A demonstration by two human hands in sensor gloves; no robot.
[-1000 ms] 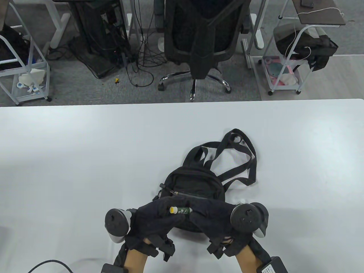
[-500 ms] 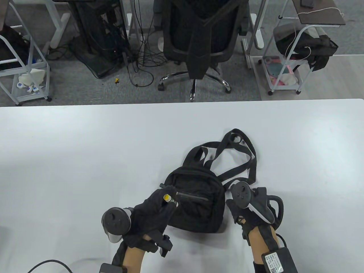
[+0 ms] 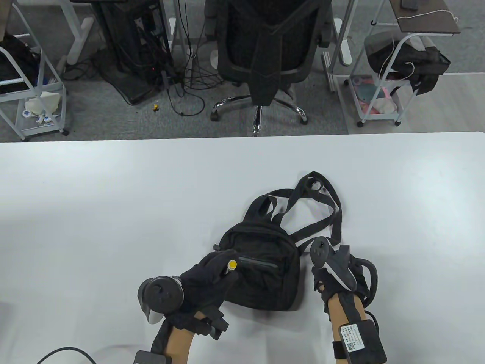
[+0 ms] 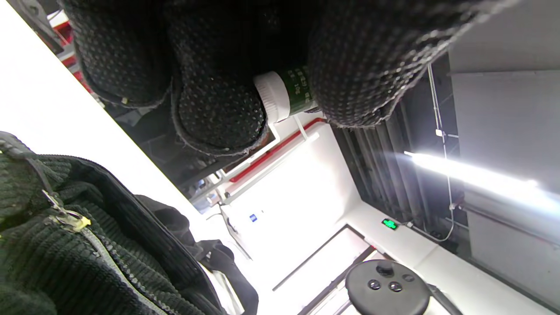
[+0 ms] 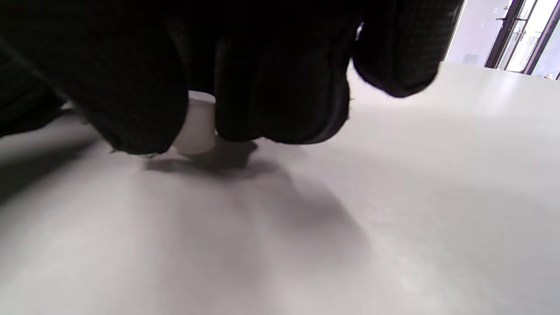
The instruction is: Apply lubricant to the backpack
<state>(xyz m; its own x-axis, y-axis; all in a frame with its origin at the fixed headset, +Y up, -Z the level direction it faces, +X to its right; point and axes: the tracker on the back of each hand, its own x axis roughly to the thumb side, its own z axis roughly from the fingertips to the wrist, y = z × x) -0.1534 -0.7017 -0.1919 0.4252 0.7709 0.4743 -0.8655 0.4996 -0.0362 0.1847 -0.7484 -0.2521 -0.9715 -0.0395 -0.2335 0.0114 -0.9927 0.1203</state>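
Observation:
A small black backpack (image 3: 261,269) lies on the white table (image 3: 113,197), straps toward the far side. My left hand (image 3: 210,278) grips a green lubricant stick (image 3: 231,265) with its yellow tip uncovered, at the backpack's near-left corner by the front zipper (image 3: 257,261). In the left wrist view the stick's white collar and green label (image 4: 286,92) show between my fingers, above the zipper pull (image 4: 65,216). My right hand (image 3: 327,271) rests on the table just right of the backpack. In the right wrist view its fingers (image 5: 280,87) pinch a small white cap (image 5: 197,127) that touches the table.
The backpack's straps (image 3: 318,204) loop across the table behind it. A black cable (image 3: 64,352) lies at the near-left edge. Beyond the far table edge stand an office chair (image 3: 265,53) and metal carts (image 3: 382,76).
Both hands were together on the stick over the backpack. My right hand has moved right and down to the table with the cap. My left hand keeps the stick, now uncapped.

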